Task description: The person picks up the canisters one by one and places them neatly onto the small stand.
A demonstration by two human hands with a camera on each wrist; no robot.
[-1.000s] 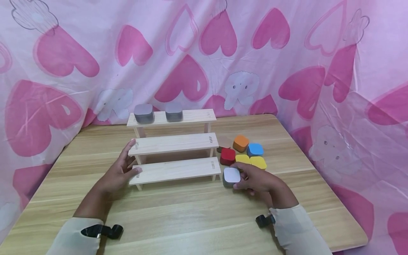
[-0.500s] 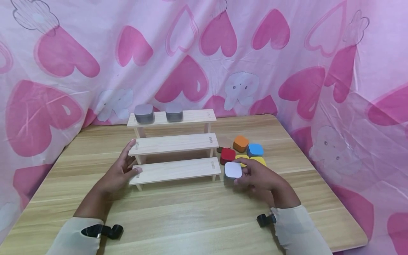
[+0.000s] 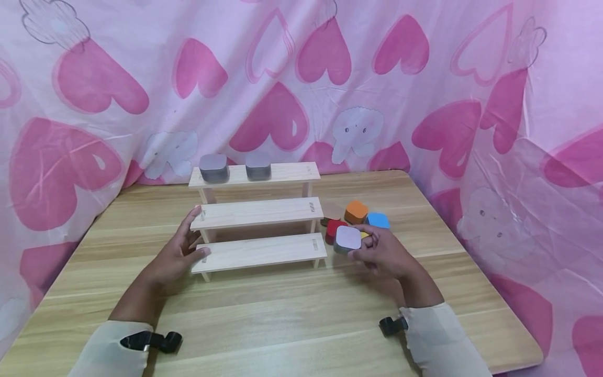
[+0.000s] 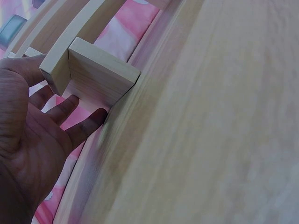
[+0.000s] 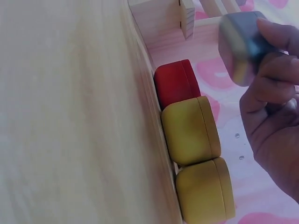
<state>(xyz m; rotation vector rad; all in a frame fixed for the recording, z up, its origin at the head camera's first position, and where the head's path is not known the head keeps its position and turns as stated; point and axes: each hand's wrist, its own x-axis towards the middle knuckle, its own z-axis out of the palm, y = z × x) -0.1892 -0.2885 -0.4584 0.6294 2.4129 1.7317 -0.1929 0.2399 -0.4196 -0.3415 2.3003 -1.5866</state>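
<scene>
My right hand [image 3: 383, 251] pinches a small silver-grey box [image 3: 348, 238] with rounded corners between thumb and fingers. In the right wrist view this box [image 5: 240, 46] is held up off the table, beyond a red box [image 5: 177, 83] and two yellow boxes [image 5: 191, 131]. My left hand [image 3: 176, 256] is at the left end of a three-step wooden rack [image 3: 259, 253]. Its thumb rests on the lowest step and its index finger touches the end of the middle one. In the left wrist view the other fingers [image 4: 86, 128] spread loosely beside the rack's leg.
Two grey boxes [image 3: 214, 167] stand on the rack's top step. Right of the rack, orange [image 3: 356, 211], blue [image 3: 378, 220] and brown [image 3: 331, 212] boxes are grouped near the red one. A pink heart-print cloth [image 3: 268, 115] hangs behind the wooden table [image 3: 264, 324].
My right hand has lifted the silver-grey box and moved it slightly away from me and to the right, so it now overlaps the red and yellow boxes. The left hand has stayed at the rack.
</scene>
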